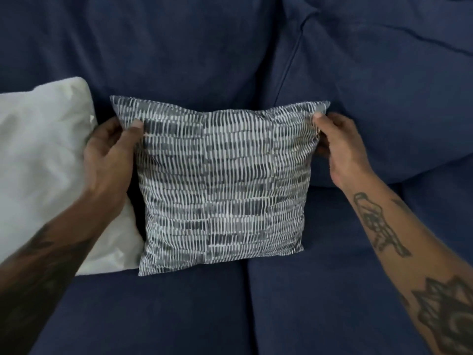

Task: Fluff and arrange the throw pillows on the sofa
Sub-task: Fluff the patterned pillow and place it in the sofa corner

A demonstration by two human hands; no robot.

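A grey-and-white patterned throw pillow (pixel 220 185) stands upright on the navy sofa seat (pixel 179 311), leaning toward the back cushion. My left hand (pixel 110 152) pinches its upper left corner, thumb on the front face. My right hand (pixel 337 147) pinches the upper right corner the same way. A plain white pillow (pixel 41 160) leans against the backrest just to the left, partly behind my left hand and touching the patterned pillow's left side.
The sofa's back cushions (pixel 179 47) fill the top of the view. A bulging navy back cushion (pixel 389 98) sits right of the patterned pillow. A seam between two seat cushions (pixel 247 303) runs down the middle.
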